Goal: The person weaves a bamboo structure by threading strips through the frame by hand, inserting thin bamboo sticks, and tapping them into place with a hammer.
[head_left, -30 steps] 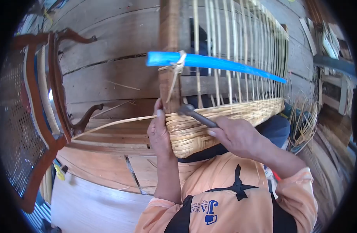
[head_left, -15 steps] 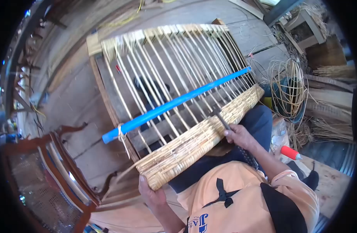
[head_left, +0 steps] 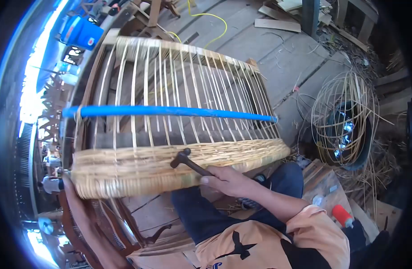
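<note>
Cane coils (head_left: 338,96) across dark tub (head_left: 354,166)

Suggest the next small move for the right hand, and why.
Probably lift the dark metal hammer slightly and tap down the top row of the tan woven cane band. The right hand already grips it, its head sits over the band just below that edge, and pale upright strands stand unwoven beyond.

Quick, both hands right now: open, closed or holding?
Left hand: at the end of the woven panel, fingers unclear; grip can't be told.
Right hand: closed, holding the hammer.
</note>
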Demonstrator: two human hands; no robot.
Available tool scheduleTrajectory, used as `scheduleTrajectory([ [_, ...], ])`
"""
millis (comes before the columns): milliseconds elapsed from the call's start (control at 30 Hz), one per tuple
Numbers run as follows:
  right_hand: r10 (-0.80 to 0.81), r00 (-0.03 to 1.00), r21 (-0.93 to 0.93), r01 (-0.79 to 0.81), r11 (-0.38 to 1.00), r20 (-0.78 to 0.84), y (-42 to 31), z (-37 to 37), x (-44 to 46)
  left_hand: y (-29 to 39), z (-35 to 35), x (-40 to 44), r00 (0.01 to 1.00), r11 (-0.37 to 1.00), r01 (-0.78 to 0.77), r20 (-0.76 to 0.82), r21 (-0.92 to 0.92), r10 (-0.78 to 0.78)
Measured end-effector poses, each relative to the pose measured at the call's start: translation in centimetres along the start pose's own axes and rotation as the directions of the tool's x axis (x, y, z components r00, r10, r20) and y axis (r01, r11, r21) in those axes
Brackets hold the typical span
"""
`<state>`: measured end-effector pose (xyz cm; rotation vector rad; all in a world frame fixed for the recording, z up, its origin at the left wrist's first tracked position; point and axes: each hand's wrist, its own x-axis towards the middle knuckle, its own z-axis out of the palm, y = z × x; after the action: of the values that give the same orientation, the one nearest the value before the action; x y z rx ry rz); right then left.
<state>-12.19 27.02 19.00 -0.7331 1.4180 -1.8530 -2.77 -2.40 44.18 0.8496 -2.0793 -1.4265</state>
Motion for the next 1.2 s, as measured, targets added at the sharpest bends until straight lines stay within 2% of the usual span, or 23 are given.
scheduleTrajectory([
  [67, -0.045, 0.998, 0.105, 0.050, 0.993, -0.049, 0.0, 0.0, -0.2, 4.1, 3.2, -0.7, 0.994, 0.992, -0.110, 0.010, 0.065, 0.109],
  [100, -0.074, 0.997, 0.104, 0.077, 0.992, -0.035, 0.2, 0.0, -0.4, 5.7, 4.3, -0.9, 0.975, 0.971, -0.217, 0.074, 0.102, 0.210],
  [167, -0.221, 0.970, 0.201, 0.236, 0.951, -0.097, 0.4, -0.7, -0.2, 9.3, 7.8, -0.3, 0.927, 0.920, -0.362, 0.158, 0.151, 0.339],
  [200, -0.219, 0.971, 0.210, 0.234, 0.949, -0.092, -0.8, -1.5, -0.5, 11.8, 9.8, 0.8, 0.912, 0.900, -0.400, 0.176, 0.172, 0.371],
  [267, -0.148, 0.957, 0.379, 0.238, 0.894, -0.250, -3.5, -2.4, -0.5, 14.8, 12.6, 3.5, 0.811, 0.786, -0.580, 0.240, 0.214, 0.533],
  [300, -0.107, 0.927, 0.344, 0.238, 0.908, -0.360, -4.9, -3.3, -1.1, 16.6, 14.0, 3.6, 0.776, 0.726, -0.626, 0.322, 0.284, 0.542],
  [333, -0.121, 0.887, 0.389, 0.314, 0.866, -0.446, -5.9, -4.2, -2.1, 18.1, 15.2, 3.2, 0.741, 0.659, -0.667, 0.403, 0.347, 0.537],
  [367, -0.124, 0.840, 0.425, 0.388, 0.818, -0.528, -6.8, -5.4, -3.0, 18.8, 16.7, 2.8, 0.743, 0.662, -0.665, 0.395, 0.346, 0.540],
  [433, -0.301, 0.655, 0.237, 0.601, 0.763, -0.693, -8.6, -8.1, -4.7, 19.6, 18.5, 1.0, 0.667, 0.650, -0.723, 0.478, 0.233, 0.571],
  [533, -0.443, 0.459, 0.064, 0.746, 0.662, -0.770, -12.8, -11.9, -7.7, 18.6, 18.3, -0.8, 0.611, 0.589, -0.777, 0.486, 0.221, 0.625],
  [567, -0.425, 0.425, 0.039, 0.742, 0.669, -0.800, -14.1, -12.8, -8.7, 17.8, 19.1, -3.5, 0.695, 0.684, -0.700, 0.414, 0.206, 0.587],
  [600, -0.400, 0.386, 0.015, 0.735, 0.678, -0.831, -15.1, -13.5, -9.5, 16.9, 18.9, -4.6, 0.671, 0.707, -0.698, 0.453, 0.116, 0.587],
  [667, -0.399, 0.362, -0.001, 0.740, 0.672, -0.842, -16.9, -14.2, -10.4, 14.9, 17.9, -5.8, 0.694, 0.731, -0.677, 0.408, 0.088, 0.593],
  [733, -0.385, 0.353, -0.005, 0.732, 0.681, -0.853, -17.6, -13.7, -11.2, 12.5, 16.6, -7.3, 0.648, 0.663, -0.742, 0.359, 0.098, 0.672],
  [800, -0.312, 0.377, 0.035, 0.685, 0.728, -0.872, -17.7, -12.3, -11.0, 10.3, 15.2, -9.6, 0.648, 0.637, -0.753, 0.359, 0.167, 0.672],
  [867, -0.324, 0.378, 0.013, 0.668, 0.744, -0.867, -16.8, -9.3, -12.0, 8.0, 14.0, -11.7, 0.624, 0.594, -0.777, 0.380, 0.209, 0.683],
  [933, -0.337, 0.379, 0.034, 0.707, 0.706, -0.862, -15.9, -6.4, -13.6, 5.7, 13.2, -14.4, 0.642, 0.652, -0.748, 0.381, 0.124, 0.665],
  [967, -0.299, 0.371, 0.036, 0.677, 0.735, -0.879, -15.5, -5.9, -14.4, 4.6, 12.2, -15.4, 0.624, 0.671, -0.737, 0.462, 0.079, 0.631],
  [1000, -0.297, 0.379, 0.039, 0.669, 0.742, -0.877, -15.2, -5.6, -15.2, 3.1, 11.3, -16.1, 0.584, 0.608, -0.783, 0.495, 0.133, 0.644],
  [1067, -0.111, 0.410, 0.152, 0.557, 0.817, -0.905, -14.2, -4.9, -16.1, -0.4, 10.2, -17.5, 0.592, 0.687, -0.727, 0.507, -0.001, 0.627],
  [1133, -0.120, 0.331, 0.086, 0.546, 0.833, -0.936, -12.5, -3.3, -17.1, -3.5, 8.9, -19.3, 0.586, 0.659, -0.751, 0.513, 0.053, 0.627],
  [1167, -0.109, 0.376, 0.100, 0.493, 0.864, -0.920, -11.0, -3.1, -17.6, -5.2, 8.2, -20.3, 0.569, 0.624, -0.775, 0.533, 0.094, 0.626],
  [1200, -0.093, 0.414, 0.111, 0.442, 0.890, -0.905, -9.4, -2.9, -18.1, -7.2, 7.4, -21.6, 0.617, 0.672, -0.728, 0.557, 0.134, 0.557],
])
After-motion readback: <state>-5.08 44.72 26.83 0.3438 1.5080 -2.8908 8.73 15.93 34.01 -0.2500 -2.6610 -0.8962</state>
